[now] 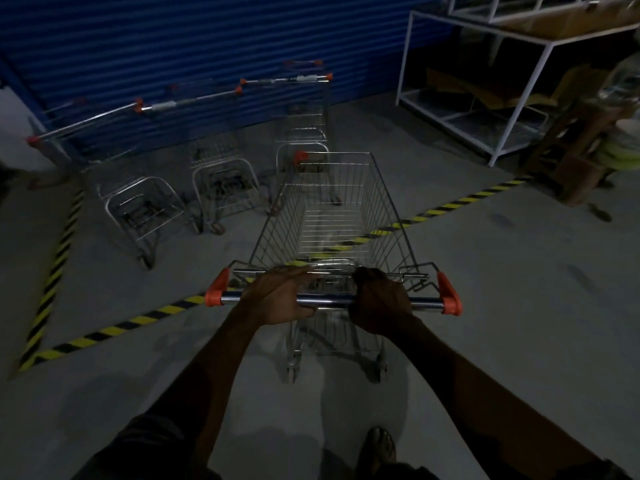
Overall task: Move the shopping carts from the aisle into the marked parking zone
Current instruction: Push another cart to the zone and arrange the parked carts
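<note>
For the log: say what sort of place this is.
Likely a store's back area or warehouse: yellow-black hazard tape marks a floor bay, shopping carts stand by a blue corrugated wall, white metal shelving beside.

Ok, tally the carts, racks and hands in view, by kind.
Pushed cart: 1
Parked carts: 3 clear: left cart, middle cart, right cart; blurred handles behind may mean more
Rack: 1
Hands: 2: left hand, right hand, both holding the handle
Total: 7
</note>
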### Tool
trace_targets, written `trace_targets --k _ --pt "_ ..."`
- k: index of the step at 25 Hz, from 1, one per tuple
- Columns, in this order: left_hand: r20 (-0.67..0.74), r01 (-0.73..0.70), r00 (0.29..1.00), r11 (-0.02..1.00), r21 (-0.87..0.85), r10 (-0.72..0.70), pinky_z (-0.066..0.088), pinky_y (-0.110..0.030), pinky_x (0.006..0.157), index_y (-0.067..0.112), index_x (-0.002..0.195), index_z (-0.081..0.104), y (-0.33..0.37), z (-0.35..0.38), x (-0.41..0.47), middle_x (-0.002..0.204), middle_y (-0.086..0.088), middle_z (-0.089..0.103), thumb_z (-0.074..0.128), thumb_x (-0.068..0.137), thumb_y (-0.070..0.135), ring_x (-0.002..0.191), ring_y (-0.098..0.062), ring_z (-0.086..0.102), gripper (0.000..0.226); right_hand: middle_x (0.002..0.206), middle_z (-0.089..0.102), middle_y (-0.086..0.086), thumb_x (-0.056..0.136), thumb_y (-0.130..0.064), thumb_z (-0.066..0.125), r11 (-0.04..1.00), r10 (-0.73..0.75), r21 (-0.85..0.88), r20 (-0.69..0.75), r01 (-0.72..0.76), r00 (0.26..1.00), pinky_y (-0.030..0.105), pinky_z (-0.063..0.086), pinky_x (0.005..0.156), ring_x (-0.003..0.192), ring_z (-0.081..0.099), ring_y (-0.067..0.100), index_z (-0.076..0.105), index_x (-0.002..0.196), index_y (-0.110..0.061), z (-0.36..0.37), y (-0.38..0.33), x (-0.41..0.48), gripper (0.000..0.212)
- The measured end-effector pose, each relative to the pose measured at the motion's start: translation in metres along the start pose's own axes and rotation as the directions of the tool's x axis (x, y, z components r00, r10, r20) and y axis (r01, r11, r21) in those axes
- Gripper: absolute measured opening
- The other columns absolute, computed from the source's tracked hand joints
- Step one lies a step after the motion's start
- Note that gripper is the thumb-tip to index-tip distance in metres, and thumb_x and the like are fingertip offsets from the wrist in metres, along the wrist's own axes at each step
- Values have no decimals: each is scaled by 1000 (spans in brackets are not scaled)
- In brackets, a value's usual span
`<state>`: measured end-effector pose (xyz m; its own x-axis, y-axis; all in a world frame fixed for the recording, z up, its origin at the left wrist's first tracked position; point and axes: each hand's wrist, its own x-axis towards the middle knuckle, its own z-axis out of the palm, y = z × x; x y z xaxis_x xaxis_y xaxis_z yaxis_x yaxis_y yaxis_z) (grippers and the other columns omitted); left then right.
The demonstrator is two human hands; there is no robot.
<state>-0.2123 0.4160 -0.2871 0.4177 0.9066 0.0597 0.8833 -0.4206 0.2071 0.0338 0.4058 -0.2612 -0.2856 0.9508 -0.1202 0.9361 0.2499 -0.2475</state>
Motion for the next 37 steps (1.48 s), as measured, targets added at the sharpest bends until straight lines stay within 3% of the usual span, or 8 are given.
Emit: trace_targets --k 5,17,22,26,30,32,34,37 --pt "10 42 999 999 -3 -42 39 -29 115 32 149 46 -40 -6 88 155 7 46 60 73 68 138 -12 47 86 135 53 7 83 -35 68 1000 -12 27 26 11 1000 45 56 89 119 56 32 50 134 -15 -21 23 93 58" --pt "-3 -76 997 997 2 76 45 -31 109 32 148 49 -165 -12 303 150 8 52 67 75 61 131 -11 52 81 132 53 8 77 -37 69 994 99 37 -9 -98 995 42 52 83 110 61 34 50 133 -16 -46 64 321 62" --pt "68 -111 991 994 -7 112 40 -33 113 28 151 46 -225 -10 399 157 8 43 61 75 74 139 -11 44 89 129 53 7 83 -33 67 994 110 19 -10 -109 994 40 50 82 117 55 32 53 127 -13 -70 73 407 51" --pt "74 -151 986 989 -9 151 36 -28 116 25 150 49 -257 -8 471 156 4 45 53 73 80 138 -14 47 95 135 52 6 86 -34 65 988 152 23 -9 -152 988 42 48 90 124 51 31 52 132 -14 -85 89 471 52" --pt "37 -209 977 977 -37 210 43 -33 113 20 146 55 -284 -2 542 151 1 51 59 75 76 134 -17 53 90 131 53 5 80 -40 71 975 212 66 23 -213 977 44 54 89 116 57 31 53 130 -17 -96 116 535 57" --pt "19 -216 976 976 -35 217 36 -27 115 21 145 56 -290 -5 576 149 1 53 63 75 72 133 -16 54 87 129 53 3 78 -43 69 975 213 59 13 -214 977 43 55 84 114 58 30 54 125 -20 -98 133 569 55" --pt "0 -206 979 978 -31 206 32 -22 112 25 146 55 -294 -10 614 150 5 53 73 73 63 134 -12 51 84 131 54 2 80 -42 64 983 184 17 -18 -184 983 41 51 82 118 55 28 55 124 -20 -101 154 604 50" --pt "4 -166 986 986 -18 166 41 -27 110 33 147 52 -296 -11 669 153 12 48 77 70 62 137 -9 48 86 138 51 2 87 -38 59 991 132 -30 -42 -134 990 42 51 89 128 48 27 56 129 -17 -112 186 650 48"
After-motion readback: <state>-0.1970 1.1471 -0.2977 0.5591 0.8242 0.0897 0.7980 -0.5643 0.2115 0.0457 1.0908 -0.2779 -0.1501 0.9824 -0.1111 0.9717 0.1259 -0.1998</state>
